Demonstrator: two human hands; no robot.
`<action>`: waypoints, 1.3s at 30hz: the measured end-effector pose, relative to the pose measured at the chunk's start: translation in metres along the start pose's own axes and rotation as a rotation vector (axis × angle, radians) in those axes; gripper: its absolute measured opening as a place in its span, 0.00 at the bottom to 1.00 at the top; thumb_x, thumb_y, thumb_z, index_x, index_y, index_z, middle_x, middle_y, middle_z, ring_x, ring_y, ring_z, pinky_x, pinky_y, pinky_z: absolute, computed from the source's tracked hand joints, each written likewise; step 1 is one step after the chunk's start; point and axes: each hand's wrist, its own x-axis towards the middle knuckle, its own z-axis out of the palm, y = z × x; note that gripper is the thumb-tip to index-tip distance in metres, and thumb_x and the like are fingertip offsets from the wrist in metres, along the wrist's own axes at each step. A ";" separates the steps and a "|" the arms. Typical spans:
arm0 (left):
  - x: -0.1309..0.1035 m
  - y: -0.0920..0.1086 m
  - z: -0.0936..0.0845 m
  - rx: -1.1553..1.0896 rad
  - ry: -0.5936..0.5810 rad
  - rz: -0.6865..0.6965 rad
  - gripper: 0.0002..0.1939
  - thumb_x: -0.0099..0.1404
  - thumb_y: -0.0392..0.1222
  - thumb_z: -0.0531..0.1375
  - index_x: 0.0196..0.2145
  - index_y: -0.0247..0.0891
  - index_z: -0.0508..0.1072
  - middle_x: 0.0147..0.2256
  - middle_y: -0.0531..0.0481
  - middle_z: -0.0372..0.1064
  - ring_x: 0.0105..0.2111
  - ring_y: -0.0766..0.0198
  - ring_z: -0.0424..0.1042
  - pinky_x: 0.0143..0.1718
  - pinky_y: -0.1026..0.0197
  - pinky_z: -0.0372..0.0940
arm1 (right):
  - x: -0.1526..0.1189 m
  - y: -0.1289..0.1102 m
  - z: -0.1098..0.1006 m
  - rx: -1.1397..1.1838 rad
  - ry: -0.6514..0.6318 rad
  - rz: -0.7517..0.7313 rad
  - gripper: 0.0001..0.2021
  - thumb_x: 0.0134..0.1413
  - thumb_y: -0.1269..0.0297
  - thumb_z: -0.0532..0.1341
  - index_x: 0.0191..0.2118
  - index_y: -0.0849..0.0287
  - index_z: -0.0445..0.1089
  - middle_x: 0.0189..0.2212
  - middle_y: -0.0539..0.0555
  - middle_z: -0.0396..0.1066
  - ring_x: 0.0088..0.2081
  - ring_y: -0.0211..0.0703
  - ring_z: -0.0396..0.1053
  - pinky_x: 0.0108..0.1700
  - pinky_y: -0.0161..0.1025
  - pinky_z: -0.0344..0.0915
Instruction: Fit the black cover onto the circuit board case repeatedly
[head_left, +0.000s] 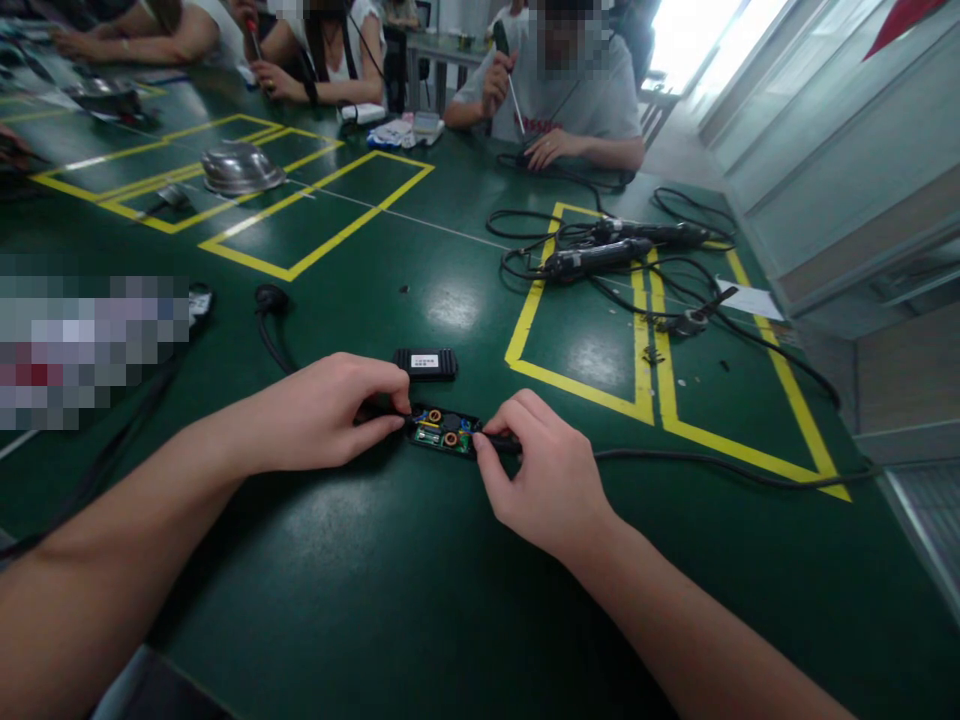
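Note:
A small circuit board (452, 424) with copper coils sits in an open black case half in front of me. My left hand (349, 412) pinches the black cable at the left end of the case, its fingertips against the edge. At the opposite end, my right hand (540, 468) is closed round the thick sleeve of the right-hand cable (675, 457), thumb and forefinger by the board's corner. Just behind the case lies its ribbed black cover (425, 363) with a white label. A black plug (271, 299) on a cable lies beyond my left hand.
Two electric screwdrivers (600, 257) with tangled cords lie at the right, near small metal parts (652, 355). A metal bowl (238, 168) stands at the back left. Across the green table (360, 590), a person (555, 110) holds a screwdriver (516, 105); other people sit further left.

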 end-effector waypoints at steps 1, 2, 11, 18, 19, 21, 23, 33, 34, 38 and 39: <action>0.000 -0.001 0.000 -0.009 -0.001 0.007 0.06 0.70 0.40 0.61 0.36 0.40 0.78 0.35 0.51 0.79 0.33 0.62 0.76 0.36 0.63 0.65 | 0.000 0.000 0.000 0.006 0.000 0.000 0.06 0.66 0.66 0.60 0.35 0.54 0.65 0.35 0.53 0.70 0.34 0.44 0.69 0.34 0.41 0.61; 0.000 -0.003 0.000 -0.018 -0.001 0.013 0.05 0.70 0.40 0.61 0.37 0.41 0.79 0.36 0.51 0.80 0.34 0.62 0.76 0.37 0.63 0.65 | 0.000 0.001 0.000 0.008 0.000 0.001 0.06 0.65 0.67 0.60 0.34 0.54 0.65 0.34 0.53 0.70 0.34 0.44 0.69 0.35 0.42 0.61; 0.000 -0.009 0.002 0.011 0.019 0.012 0.04 0.71 0.41 0.65 0.38 0.42 0.81 0.39 0.50 0.79 0.40 0.59 0.77 0.42 0.61 0.68 | 0.002 0.003 0.000 -0.060 -0.041 0.013 0.08 0.64 0.66 0.60 0.32 0.54 0.62 0.31 0.52 0.69 0.35 0.46 0.65 0.39 0.45 0.55; 0.001 -0.003 0.001 -0.005 0.047 0.032 0.09 0.72 0.41 0.62 0.34 0.41 0.80 0.36 0.49 0.79 0.37 0.60 0.76 0.39 0.61 0.68 | 0.002 0.003 -0.002 -0.067 -0.081 -0.005 0.12 0.69 0.66 0.57 0.31 0.54 0.61 0.30 0.52 0.68 0.35 0.46 0.63 0.39 0.45 0.54; 0.001 -0.003 0.001 -0.010 0.050 0.033 0.09 0.72 0.40 0.62 0.34 0.41 0.80 0.36 0.49 0.79 0.36 0.61 0.77 0.39 0.61 0.68 | 0.002 0.003 -0.002 -0.071 -0.082 -0.006 0.13 0.71 0.66 0.56 0.30 0.54 0.61 0.30 0.52 0.67 0.35 0.46 0.62 0.39 0.45 0.53; 0.001 -0.004 0.002 -0.022 0.052 0.032 0.07 0.72 0.39 0.63 0.34 0.42 0.80 0.36 0.50 0.79 0.36 0.61 0.77 0.39 0.62 0.68 | 0.002 0.003 0.000 -0.096 -0.070 -0.007 0.14 0.72 0.66 0.55 0.30 0.54 0.60 0.29 0.52 0.67 0.35 0.46 0.62 0.39 0.46 0.53; 0.002 -0.005 0.003 -0.038 0.053 0.027 0.06 0.71 0.39 0.64 0.35 0.42 0.80 0.37 0.50 0.80 0.37 0.61 0.78 0.40 0.62 0.68 | 0.002 0.002 0.002 -0.142 -0.048 -0.004 0.14 0.71 0.66 0.56 0.30 0.54 0.61 0.29 0.52 0.67 0.35 0.46 0.62 0.39 0.46 0.53; 0.002 -0.010 0.006 -0.065 0.054 0.058 0.08 0.73 0.41 0.63 0.37 0.43 0.83 0.41 0.49 0.80 0.42 0.60 0.77 0.47 0.59 0.70 | -0.002 0.000 0.007 -0.219 0.020 0.026 0.10 0.69 0.65 0.58 0.32 0.55 0.67 0.34 0.55 0.71 0.38 0.49 0.65 0.43 0.49 0.53; 0.002 -0.010 0.006 -0.038 0.072 0.064 0.08 0.73 0.42 0.63 0.36 0.43 0.83 0.42 0.48 0.79 0.43 0.58 0.76 0.48 0.57 0.70 | -0.001 0.000 0.008 -0.215 0.022 0.027 0.10 0.68 0.65 0.58 0.33 0.55 0.68 0.34 0.55 0.71 0.38 0.49 0.65 0.43 0.49 0.53; 0.003 -0.007 0.013 0.059 0.208 0.079 0.10 0.71 0.45 0.64 0.33 0.44 0.84 0.51 0.44 0.75 0.51 0.51 0.71 0.57 0.48 0.69 | 0.004 -0.007 0.000 -0.110 0.084 0.002 0.09 0.68 0.66 0.58 0.35 0.55 0.71 0.35 0.55 0.74 0.39 0.50 0.68 0.44 0.50 0.57; 0.004 -0.008 0.015 0.069 0.244 0.079 0.10 0.71 0.46 0.64 0.34 0.43 0.84 0.53 0.44 0.74 0.52 0.51 0.71 0.58 0.47 0.68 | 0.003 -0.012 -0.005 -0.037 0.105 -0.017 0.10 0.69 0.66 0.57 0.35 0.55 0.72 0.36 0.56 0.75 0.39 0.50 0.69 0.45 0.51 0.59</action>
